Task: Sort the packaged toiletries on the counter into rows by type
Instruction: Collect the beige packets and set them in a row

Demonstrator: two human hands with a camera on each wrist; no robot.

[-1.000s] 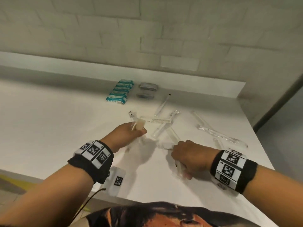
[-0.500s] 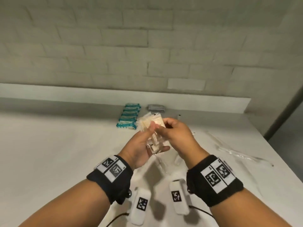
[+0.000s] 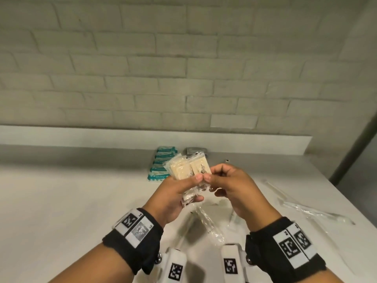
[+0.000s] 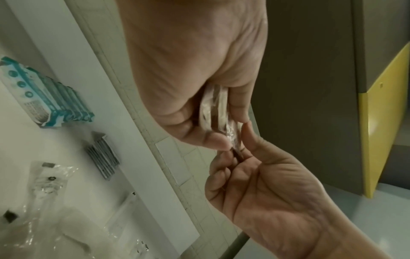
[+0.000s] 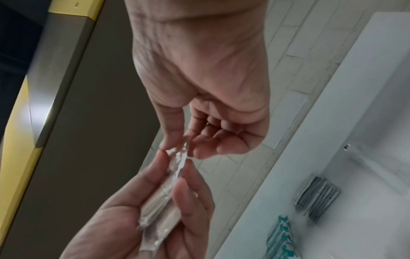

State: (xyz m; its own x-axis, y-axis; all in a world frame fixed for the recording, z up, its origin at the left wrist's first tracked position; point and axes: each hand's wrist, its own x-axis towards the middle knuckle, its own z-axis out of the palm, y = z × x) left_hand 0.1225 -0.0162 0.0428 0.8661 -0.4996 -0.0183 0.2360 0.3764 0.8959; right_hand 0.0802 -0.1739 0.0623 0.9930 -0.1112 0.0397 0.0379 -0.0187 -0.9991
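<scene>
So far: roughly midway, judging by what lies sorted vs loose.
Done, row 1: teal packets (image 3: pixel 163 164) lined up in a neat row at the back of the counter (image 3: pixel 61 201), near the upstand.
Done, row 2: grey packets (image 3: pixel 193 150) stacked in a row just beside the teal ones, on their right; mostly hidden behind the hands in head view, clearer in the wrist views (image 4: pixel 103 157).
In hand: cream sachets (image 3: pixel 183 170), several in clear wrap, held up off the counter in front of the two rows.
L hand: left hand (image 3: pixel 173 195) w/ fingers curled round the lower part of the bundle, thumb pressed on the front; sachets fan out above it.
R hand: right hand (image 3: pixel 230 186) pinches the edge of one sachet btw thumb and forefinger, other fingers loosely curled, holding nothing else.
Step (my guess): squaring up or adding one sachet to the bundle before laying it down as a third row.
Left to do: clear-wrapped long items (image 3: pixel 210 225) lie scattered on the counter below the hands, some crossing each other; more long wrapped items (image 3: pixel 306 209) sit well apart on the right side. Can't tell exactly what they are, prob. toothbrushes or combs.
Also loose: one small dark-tipped item (image 3: pixel 226 160) near the back, right of the grey row; too small to ID.
Est.: two types placed, one type gathered but not yet set down, at least one type untouched.
</scene>
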